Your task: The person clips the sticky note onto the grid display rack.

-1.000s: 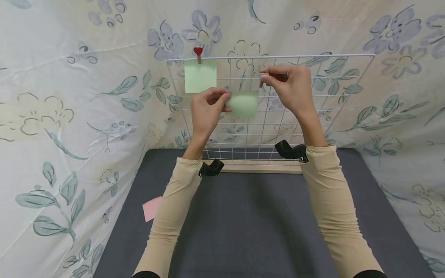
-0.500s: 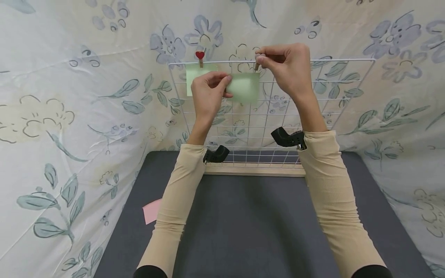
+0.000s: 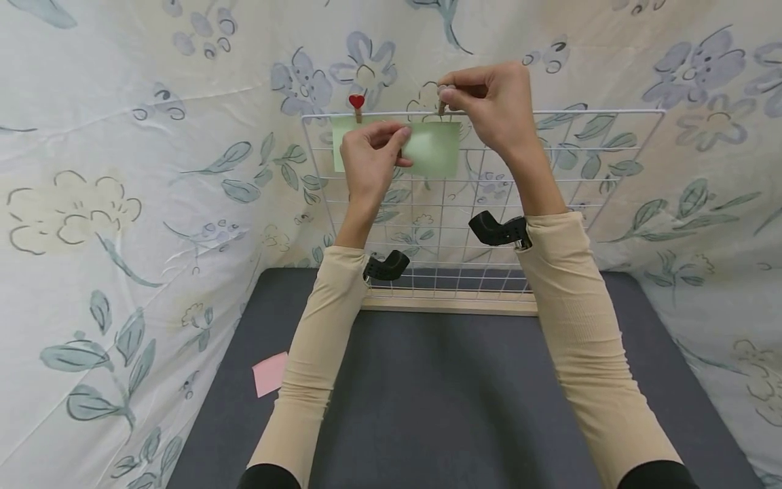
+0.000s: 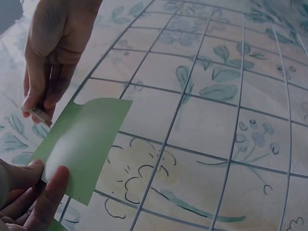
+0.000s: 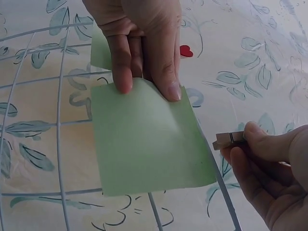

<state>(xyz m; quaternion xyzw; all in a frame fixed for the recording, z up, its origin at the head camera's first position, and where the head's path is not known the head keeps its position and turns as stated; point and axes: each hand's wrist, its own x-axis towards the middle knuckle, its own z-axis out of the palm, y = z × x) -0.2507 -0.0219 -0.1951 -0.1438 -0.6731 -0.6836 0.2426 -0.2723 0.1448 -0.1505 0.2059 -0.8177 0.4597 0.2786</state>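
My left hand (image 3: pixel 371 159) pinches the left edge of a green paper note (image 3: pixel 434 151), holding it against the upper part of a white wire grid (image 3: pixel 599 112). Just above the note's top edge, my right hand (image 3: pixel 497 105) pinches a small wooden clothespin (image 5: pixel 230 139). In the right wrist view the clothespin's tip is close to the grid's top wire and apart from the note. A second green note (image 3: pixel 339 146) hangs to the left, partly hidden by my left hand, under a clothespin with a red heart (image 3: pixel 357 102).
The grid stands in a wooden base (image 3: pixel 452 303) at the back of a dark grey table (image 3: pixel 415 394). A pink note (image 3: pixel 269 374) lies at the table's left, partly behind my left sleeve. Flower-printed cloth (image 3: pixel 110 224) hangs behind and at the sides.
Both hands have risen toward the grid's top wire. The green note has come up with my left hand, and the clothespin in my right hand has moved up and left over it.
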